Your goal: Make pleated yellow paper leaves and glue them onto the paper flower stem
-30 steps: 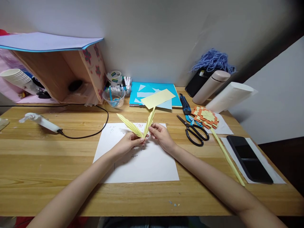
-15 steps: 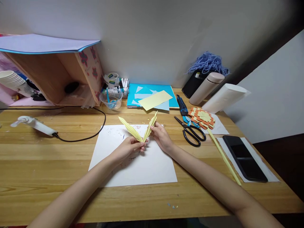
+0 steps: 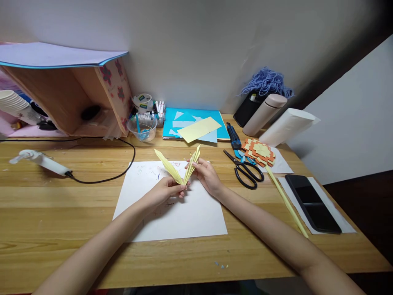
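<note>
A pleated yellow paper leaf (image 3: 168, 166), folded into a V with two pointed arms, is held above a white sheet of paper (image 3: 196, 221). My left hand (image 3: 167, 190) pinches its base, where both arms meet. My right hand (image 3: 206, 174) grips the right arm of the V between thumb and fingers. The left arm of the V stands free, tilted up to the left. Part of the right fingers is hidden behind the paper.
Black-handled scissors (image 3: 245, 170), a blue cutter (image 3: 233, 136), an orange-and-yellow paper flower (image 3: 260, 150) and a phone (image 3: 313, 203) lie to the right. Behind are a yellow paper strip (image 3: 199, 129) and a plastic tub (image 3: 141, 128). A corded white glue gun (image 3: 46, 162) lies left.
My right fingers have shifted slightly on the right arm of the yellow paper, with a fingertip now showing to its left. The whole view has moved a little; my left hand keeps its pinch.
</note>
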`<move>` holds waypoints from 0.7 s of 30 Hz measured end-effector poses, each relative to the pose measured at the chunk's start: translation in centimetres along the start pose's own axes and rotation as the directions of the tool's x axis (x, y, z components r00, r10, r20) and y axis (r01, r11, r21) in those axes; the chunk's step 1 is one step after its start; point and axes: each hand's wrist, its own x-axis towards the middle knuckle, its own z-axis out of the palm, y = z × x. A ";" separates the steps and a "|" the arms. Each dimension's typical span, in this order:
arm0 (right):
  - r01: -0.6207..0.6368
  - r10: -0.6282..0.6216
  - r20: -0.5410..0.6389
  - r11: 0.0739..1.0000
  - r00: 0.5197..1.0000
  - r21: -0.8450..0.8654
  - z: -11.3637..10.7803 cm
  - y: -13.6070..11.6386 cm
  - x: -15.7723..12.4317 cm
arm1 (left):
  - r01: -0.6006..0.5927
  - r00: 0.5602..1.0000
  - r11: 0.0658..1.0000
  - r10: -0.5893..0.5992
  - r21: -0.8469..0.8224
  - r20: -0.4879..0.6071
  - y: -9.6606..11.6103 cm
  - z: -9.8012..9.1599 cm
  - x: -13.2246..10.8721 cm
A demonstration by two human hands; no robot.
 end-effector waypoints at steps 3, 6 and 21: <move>0.028 -0.028 0.000 1.000 1.000 -0.011 -0.1 0.1 0.0 | 0.004 1.000 0.999 -0.003 -0.048 0.014 -0.2 -0.1 0.1; 0.054 -0.055 -0.013 0.998 0.998 -0.039 -0.2 0.1 0.1 | 0.006 1.000 0.998 -0.005 -0.060 0.017 -0.3 -0.2 0.1; 0.086 -0.088 -0.101 0.996 0.991 -0.021 -0.1 0.5 0.2 | -0.007 1.000 0.999 0.007 -0.044 -0.016 -0.4 -0.2 0.3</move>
